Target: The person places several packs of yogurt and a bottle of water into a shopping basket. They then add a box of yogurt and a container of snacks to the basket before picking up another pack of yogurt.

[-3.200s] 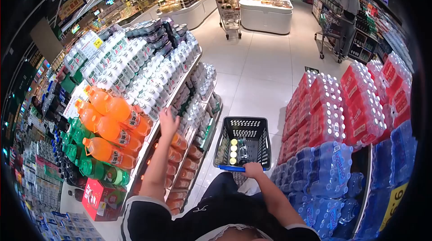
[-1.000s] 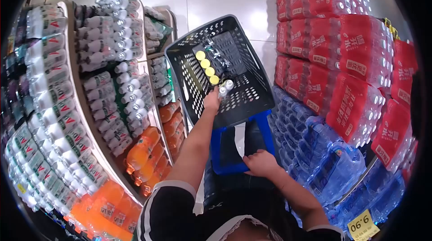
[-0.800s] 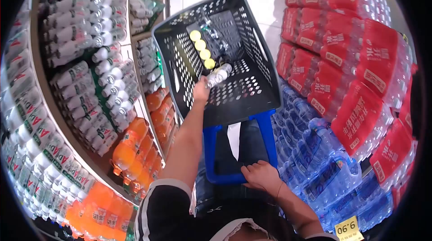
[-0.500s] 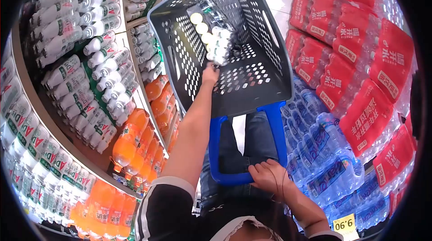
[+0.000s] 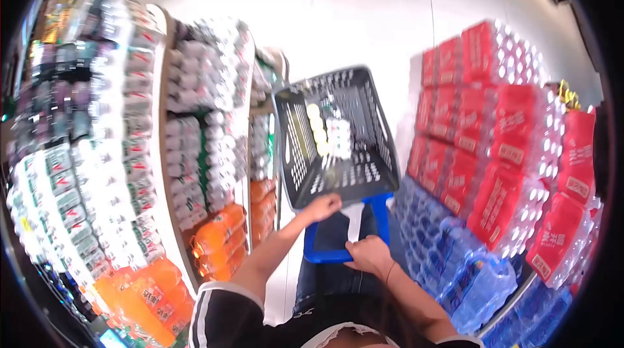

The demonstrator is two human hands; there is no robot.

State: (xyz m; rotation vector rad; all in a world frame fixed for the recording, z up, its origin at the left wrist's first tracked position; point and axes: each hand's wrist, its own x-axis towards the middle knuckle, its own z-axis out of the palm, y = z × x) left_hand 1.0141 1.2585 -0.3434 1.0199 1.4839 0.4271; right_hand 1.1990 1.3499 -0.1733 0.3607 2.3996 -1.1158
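Note:
A dark grey shopping basket (image 5: 296,182) with perforated sides hangs in front of my legs. Its blue handle (image 5: 316,257) extends toward me, and my right hand (image 5: 370,254) is closed around the far right part of its bar. My left hand (image 5: 325,205) is over the basket's near rim, beside the handle's left arm, fingers curled with nothing visible in them. Inside the basket lies a pack of small white bottles (image 5: 338,138); pale yellow round shapes (image 5: 317,128) form a row along its left side. Blur hides the finer details.
Shelves on the left carry packs of white bottles (image 5: 140,172) and orange drink bottles (image 5: 218,237). At right stand stacked red-wrapped bottle packs (image 5: 513,130) and blue water bottle packs (image 5: 455,257). A pale floor (image 5: 364,10) stretches ahead between them.
My left hand has drawn back from inside the basket to its near rim. The basket sits lower in view, and the view now takes in more floor ahead. My right hand still holds the handle.

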